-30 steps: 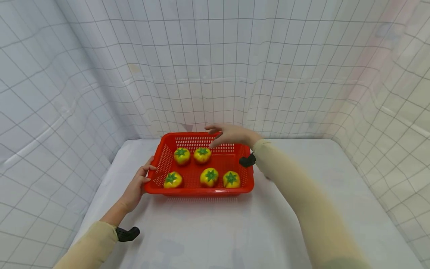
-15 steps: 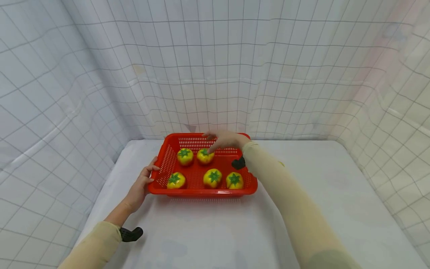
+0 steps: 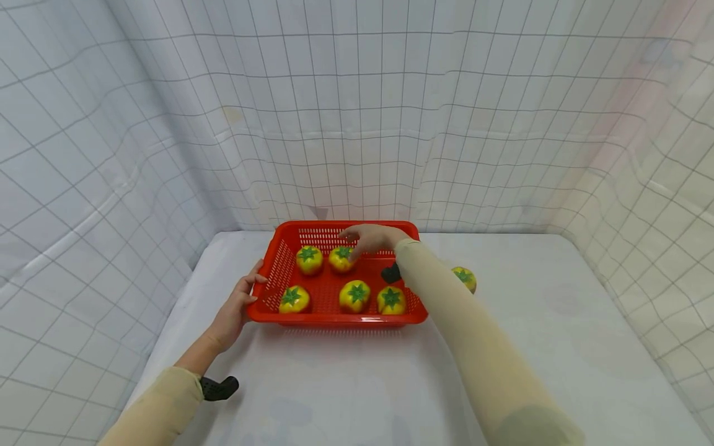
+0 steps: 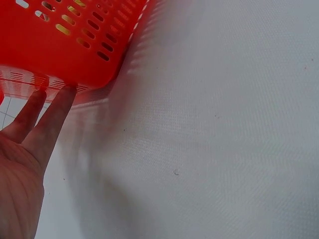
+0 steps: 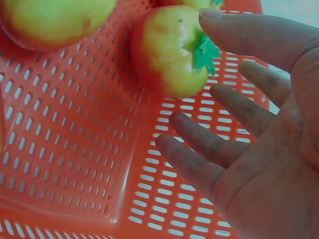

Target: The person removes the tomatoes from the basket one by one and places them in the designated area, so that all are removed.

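A red slotted plastic basket (image 3: 329, 318) holds several yellow-red fruits with green star-shaped tops, tomato-like. At its left side my left hand (image 3: 230, 314) holds the rim; in the left wrist view two extended fingers (image 4: 51, 119) reach the basket's edge. My right hand (image 3: 370, 238) hovers inside the basket, fingers spread, over the back fruit (image 3: 338, 262) right of the back-left fruit (image 3: 309, 260). From the right wrist, the thumb overlaps the edge of that fruit (image 5: 167, 55) near its green top, the other fingers spread apart beside it.
Along the basket's front sit three fruits: one front left (image 3: 294, 300), one front middle (image 3: 354, 296) and one front right (image 3: 392, 300). Another fruit (image 3: 465, 278) rests on the white table (image 3: 535, 322) beyond my right sleeve (image 3: 463, 334). Gridded white curtains (image 3: 357, 124) enclose the table.
My right hand has come down and slightly left toward the back fruit. The fruit on the table has come into view beside the sleeve. My left hand keeps its place on the basket.
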`<state>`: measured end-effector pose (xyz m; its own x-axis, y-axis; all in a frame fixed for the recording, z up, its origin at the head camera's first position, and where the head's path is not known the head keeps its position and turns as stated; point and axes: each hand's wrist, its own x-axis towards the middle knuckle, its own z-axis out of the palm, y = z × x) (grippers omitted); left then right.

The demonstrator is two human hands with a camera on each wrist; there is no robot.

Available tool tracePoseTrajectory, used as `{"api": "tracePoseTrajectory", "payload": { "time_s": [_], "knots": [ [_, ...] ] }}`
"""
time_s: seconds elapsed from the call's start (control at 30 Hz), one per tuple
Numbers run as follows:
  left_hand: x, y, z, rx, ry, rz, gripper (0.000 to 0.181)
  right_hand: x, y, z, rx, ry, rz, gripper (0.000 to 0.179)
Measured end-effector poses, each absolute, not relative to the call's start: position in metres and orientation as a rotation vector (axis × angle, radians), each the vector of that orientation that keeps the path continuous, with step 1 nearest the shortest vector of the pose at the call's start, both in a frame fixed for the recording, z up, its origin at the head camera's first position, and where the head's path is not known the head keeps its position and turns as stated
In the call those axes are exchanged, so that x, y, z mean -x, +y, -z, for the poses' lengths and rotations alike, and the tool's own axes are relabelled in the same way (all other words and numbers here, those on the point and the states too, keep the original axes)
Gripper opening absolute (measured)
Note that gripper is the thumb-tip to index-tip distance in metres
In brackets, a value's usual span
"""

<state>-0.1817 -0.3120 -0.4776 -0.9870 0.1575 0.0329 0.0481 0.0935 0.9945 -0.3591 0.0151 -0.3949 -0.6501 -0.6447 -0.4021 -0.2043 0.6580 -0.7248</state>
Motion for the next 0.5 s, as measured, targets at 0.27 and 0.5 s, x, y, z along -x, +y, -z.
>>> {"api": "tracePoseTrajectory", "payload": {
  "time_s": [0.27, 0.5],
  "knots": [
    [0.181, -0.312, 0.477, -0.216, 2.260, -2.048, 0.037, 0.361, 0.008, 0.402, 0.649, 2.168, 0.863, 0.070],
    [0.181, -0.311, 0.477, -0.196, 2.270, -2.044, 0.038, 0.362, 0.004, 0.406, 0.671, 2.221, 0.787, 0.066]
  ]
}}
